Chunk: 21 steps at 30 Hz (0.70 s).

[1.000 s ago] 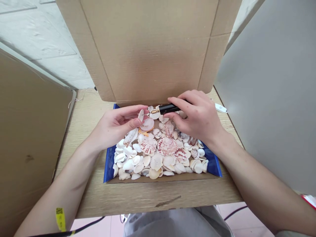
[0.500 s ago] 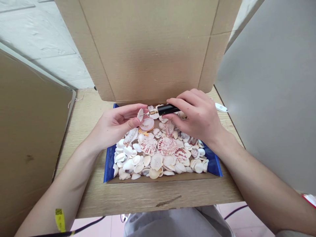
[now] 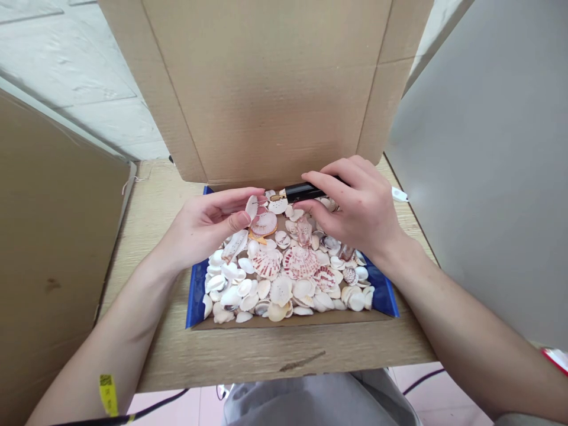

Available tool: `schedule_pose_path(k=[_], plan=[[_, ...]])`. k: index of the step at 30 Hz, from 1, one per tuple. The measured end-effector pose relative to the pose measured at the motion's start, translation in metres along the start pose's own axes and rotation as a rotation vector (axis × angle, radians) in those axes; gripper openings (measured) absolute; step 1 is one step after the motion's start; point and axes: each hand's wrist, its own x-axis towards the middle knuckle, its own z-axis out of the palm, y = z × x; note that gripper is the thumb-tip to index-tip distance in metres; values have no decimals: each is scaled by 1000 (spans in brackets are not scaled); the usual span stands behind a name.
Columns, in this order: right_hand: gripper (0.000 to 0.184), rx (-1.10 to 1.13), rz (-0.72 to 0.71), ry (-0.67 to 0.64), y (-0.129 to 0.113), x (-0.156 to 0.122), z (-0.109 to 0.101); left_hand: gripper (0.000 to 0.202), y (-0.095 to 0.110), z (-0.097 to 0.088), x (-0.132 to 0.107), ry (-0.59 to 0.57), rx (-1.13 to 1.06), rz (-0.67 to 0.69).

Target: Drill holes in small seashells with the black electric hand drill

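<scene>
A small white seashell [image 3: 251, 207] is pinched upright between the thumb and fingers of my left hand [image 3: 210, 222]. My right hand [image 3: 355, 198] grips a black pen-shaped tool [image 3: 305, 191] with a brass-coloured front end and a thin tip. The tool points left at the shell; whether its tip touches the shell I cannot tell. Both hands hover over the back of a blue-sided cardboard tray [image 3: 196, 296] filled with seashells. Among them lie red-striped scallop shells [image 3: 300, 261] and a white shell with dark dots [image 3: 281, 290].
A tall cardboard panel [image 3: 270, 89] rises behind the tray. Another cardboard panel [image 3: 53, 213] stands at the left, and a grey panel [image 3: 492, 165] at the right. The wooden tabletop [image 3: 248, 355] shows in front. A white plastic piece [image 3: 399, 194] lies beyond my right hand.
The tool has shifted slightly up and to the right, its tip drawn back a little from the shell. My left hand and the shell have hardly moved.
</scene>
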Motion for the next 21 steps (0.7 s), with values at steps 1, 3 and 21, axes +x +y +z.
schedule_pose_path(k=[1, 3, 21], plan=[[38, 11, 12, -25, 0, 0, 1, 42, 0, 0, 0, -2, 2, 9], [42, 26, 38, -78, -2, -1, 2, 43, -1, -1, 0, -2, 12, 26], [28, -41, -126, 178, 4, -2, 4, 39, -2, -1, 2, -29, -66, 32]])
